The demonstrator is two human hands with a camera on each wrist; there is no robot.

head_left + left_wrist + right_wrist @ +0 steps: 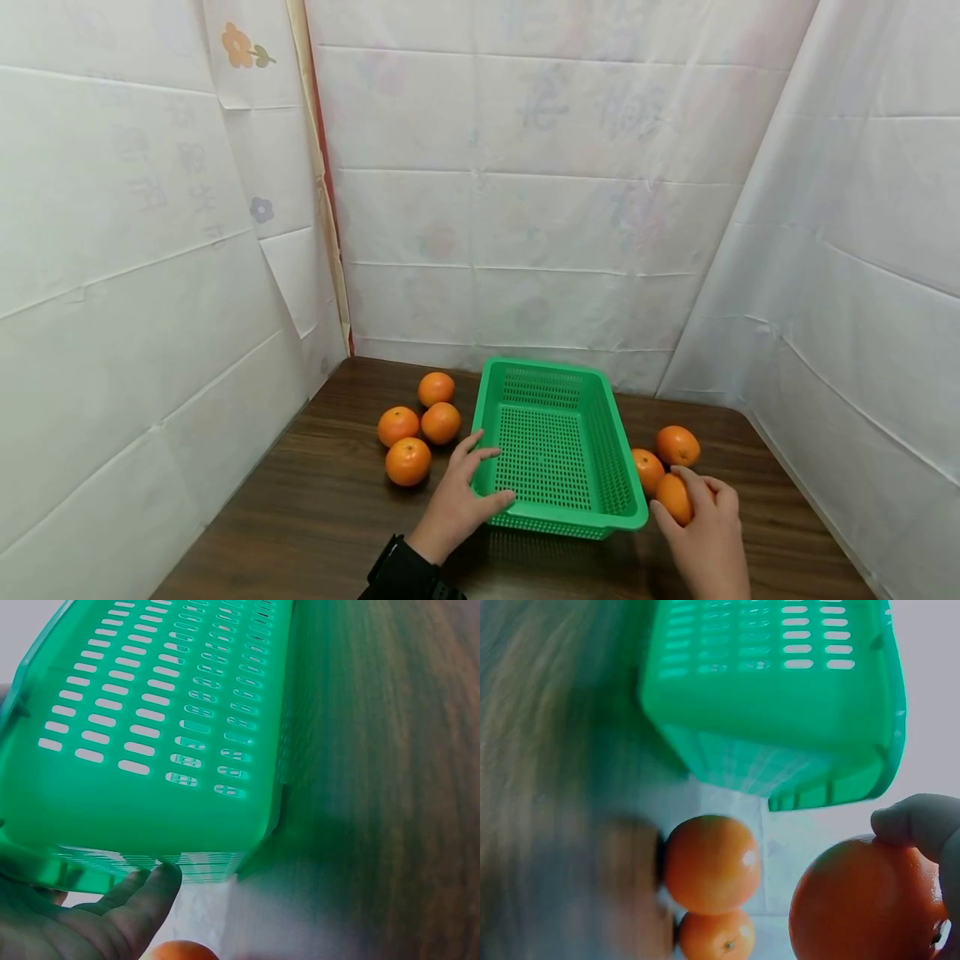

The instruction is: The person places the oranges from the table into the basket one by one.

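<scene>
This place looks like a small closed-off corner, but I cannot tell if it belongs to a home or a workshop. White sheets (pixel 555 225) hang like walls on the left, at the back and on the right of a dark wooden table (pixel 300 508). Fold lines (pixel 405 170) run across them, coloured flowers (pixel 237 45) decorate the left one, and faint letters (pixel 543 102) show through.

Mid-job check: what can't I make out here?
- Head view: part of the held orange, behind the right hand.
- Left wrist view: most of another orange, below the bottom edge.
- Right wrist view: part of the green basket, beyond the top edge; grain of the tabletop, blurred.
</scene>
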